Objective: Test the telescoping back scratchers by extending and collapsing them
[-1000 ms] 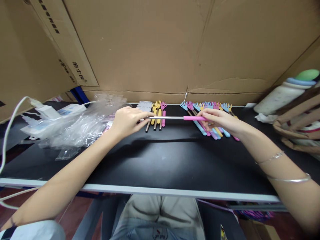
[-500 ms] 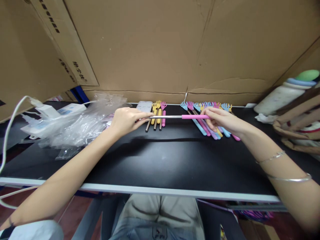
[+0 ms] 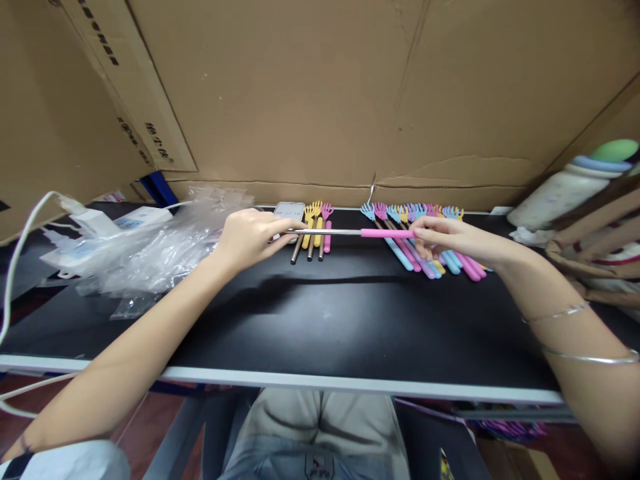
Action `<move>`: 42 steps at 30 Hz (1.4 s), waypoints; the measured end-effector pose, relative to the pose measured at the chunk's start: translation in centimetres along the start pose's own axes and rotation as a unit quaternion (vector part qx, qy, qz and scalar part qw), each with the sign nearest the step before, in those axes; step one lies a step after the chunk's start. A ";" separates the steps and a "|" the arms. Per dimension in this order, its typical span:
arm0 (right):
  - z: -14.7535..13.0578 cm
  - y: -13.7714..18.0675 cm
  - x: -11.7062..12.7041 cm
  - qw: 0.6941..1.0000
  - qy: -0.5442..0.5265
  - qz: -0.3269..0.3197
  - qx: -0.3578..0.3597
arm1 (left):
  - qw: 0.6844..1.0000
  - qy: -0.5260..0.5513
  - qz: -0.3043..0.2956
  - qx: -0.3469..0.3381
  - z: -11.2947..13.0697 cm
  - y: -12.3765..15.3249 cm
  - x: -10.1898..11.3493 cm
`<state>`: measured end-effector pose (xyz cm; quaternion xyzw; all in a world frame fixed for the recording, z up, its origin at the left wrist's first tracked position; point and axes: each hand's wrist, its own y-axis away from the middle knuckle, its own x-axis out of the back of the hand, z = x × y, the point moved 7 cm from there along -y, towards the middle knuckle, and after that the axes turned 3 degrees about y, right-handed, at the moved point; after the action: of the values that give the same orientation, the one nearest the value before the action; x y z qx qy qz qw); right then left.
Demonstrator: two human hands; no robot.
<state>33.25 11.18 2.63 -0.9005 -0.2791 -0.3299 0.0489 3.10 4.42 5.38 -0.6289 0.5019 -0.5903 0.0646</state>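
My left hand (image 3: pixel 250 237) and my right hand (image 3: pixel 453 241) hold one telescopic back scratcher (image 3: pixel 350 233) level above the black table (image 3: pixel 320 320). The left fingers pinch its metal end; the right fingers pinch the end of its pink handle. Behind the rod lie three scratchers (image 3: pixel 315 230), two yellow and one pink. Under my right hand lies a row of several scratchers (image 3: pixel 425 257) in blue, pink, purple and yellow, claw heads toward the cardboard.
A phone (image 3: pixel 289 212) lies by the small group. Crumpled clear plastic bags (image 3: pixel 150 250), a white charger and cable (image 3: pixel 90 223) sit at left. A bottle (image 3: pixel 565 190) and a bag (image 3: pixel 595 253) stand at right. Cardboard boxes (image 3: pixel 320 93) wall the back.
The rod has stretched a little longer; my right hand slid to the right along the pink handle toward its end. My left hand stayed almost still.
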 end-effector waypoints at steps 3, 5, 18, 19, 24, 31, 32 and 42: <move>0.2 -0.2 0.3 1.000 0.006 0.018 0.007 | 1.000 0.006 -0.003 -0.003 0.0 0.0 -0.2; 0.4 -0.3 0.3 1.000 0.011 0.026 0.006 | 1.000 0.011 -0.002 -0.003 0.0 0.1 -0.3; 0.0 0.0 -0.8 0.998 0.040 -0.046 0.015 | 1.000 0.020 -0.003 -0.018 0.3 0.3 -0.9; -0.3 0.1 -0.9 0.998 0.044 -0.049 0.021 | 1.000 0.021 -0.002 -0.018 0.3 0.3 -0.9; -0.3 0.0 -1.0 0.999 0.035 -0.031 0.003 | 0.999 0.027 0.012 -0.020 0.3 0.4 -0.8; -1.7 -0.2 0.9 0.966 0.185 0.174 0.045 | 1.000 0.024 0.013 -0.007 0.4 0.2 -0.4; -2.4 0.0 1.0 0.948 0.225 0.215 0.067 | 1.000 0.025 0.007 -0.001 0.4 0.2 -0.5; -6.9 0.8 -4.6 0.832 0.431 0.273 0.217 | 1.000 0.012 0.002 -0.018 1.5 0.0 -0.6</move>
<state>26.91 6.44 5.25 -0.6724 -0.0368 -0.5890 0.4468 4.46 4.07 4.52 -0.6216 0.5143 -0.5888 0.0484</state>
